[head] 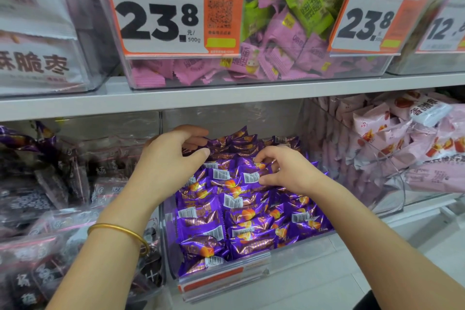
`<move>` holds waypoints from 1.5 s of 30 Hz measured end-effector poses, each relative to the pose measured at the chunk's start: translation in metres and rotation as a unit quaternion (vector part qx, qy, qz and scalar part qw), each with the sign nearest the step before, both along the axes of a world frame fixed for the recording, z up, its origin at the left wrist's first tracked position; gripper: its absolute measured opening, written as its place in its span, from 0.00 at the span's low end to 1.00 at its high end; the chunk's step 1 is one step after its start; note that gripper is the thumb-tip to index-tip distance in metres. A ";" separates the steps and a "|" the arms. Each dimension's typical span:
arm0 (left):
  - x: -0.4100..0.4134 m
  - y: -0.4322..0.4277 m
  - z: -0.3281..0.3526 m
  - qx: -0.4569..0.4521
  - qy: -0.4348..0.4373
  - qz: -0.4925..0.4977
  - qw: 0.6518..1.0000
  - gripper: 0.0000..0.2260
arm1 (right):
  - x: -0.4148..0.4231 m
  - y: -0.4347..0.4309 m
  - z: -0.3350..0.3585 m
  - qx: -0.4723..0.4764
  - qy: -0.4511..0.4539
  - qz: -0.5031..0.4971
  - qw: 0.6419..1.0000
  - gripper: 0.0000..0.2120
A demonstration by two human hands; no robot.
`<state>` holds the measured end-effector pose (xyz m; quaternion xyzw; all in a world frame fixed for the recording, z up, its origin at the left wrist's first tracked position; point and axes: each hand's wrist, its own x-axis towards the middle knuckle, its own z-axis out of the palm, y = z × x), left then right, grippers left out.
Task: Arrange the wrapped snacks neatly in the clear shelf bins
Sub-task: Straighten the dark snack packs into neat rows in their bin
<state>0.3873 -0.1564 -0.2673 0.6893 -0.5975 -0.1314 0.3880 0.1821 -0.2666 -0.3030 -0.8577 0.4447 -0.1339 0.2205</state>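
A clear shelf bin (297, 249) on the lower shelf holds several shiny purple wrapped snacks (208, 224) with orange fruit prints and barcodes. Both of my hands are inside it. My left hand (173, 158), with a gold bangle on its wrist, hovers over the back left of the pile with fingers curved, thumb and fingertips touching packets at the rear. My right hand (286, 171) pinches one purple packet (254, 173) between thumb and curled fingers near the middle of the pile.
The white shelf board (176, 100) runs just above the bin. Left of it stands a bin of dark bagged snacks (63, 196), right of it a bin of pink packets (392, 138). Above are a bin of pink and green packets (284, 40) and orange price tags (171, 7).
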 end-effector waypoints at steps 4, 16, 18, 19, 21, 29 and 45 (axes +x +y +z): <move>0.000 0.000 0.000 -0.006 -0.006 -0.001 1.000 0.14 | -0.002 0.000 0.003 0.009 -0.005 -0.010 1.000 0.22; 0.003 0.059 0.021 -0.070 -0.050 0.055 0.995 0.13 | 0.029 0.062 0.046 -0.100 -0.146 0.069 0.982 0.12; 0.013 0.089 0.023 -0.092 -0.092 0.076 0.989 0.13 | 0.052 0.094 0.060 -0.096 -0.170 0.126 0.973 0.13; 0.020 0.106 0.024 -0.101 -0.106 0.098 0.984 0.13 | 0.065 0.111 0.067 -0.093 -0.176 0.158 0.967 0.12; 0.037 0.143 0.026 -0.123 -0.118 0.151 0.974 0.12 | 0.093 0.138 0.078 -0.093 -0.177 0.222 0.954 0.12; 0.120 0.242 0.015 -0.238 -0.077 0.313 0.916 0.15 | 0.215 0.208 0.076 -0.011 -0.189 0.344 0.920 0.10; 0.153 0.258 -0.003 -0.189 -0.005 0.330 0.925 0.17 | 0.260 0.232 0.053 -0.225 0.016 0.305 0.925 0.22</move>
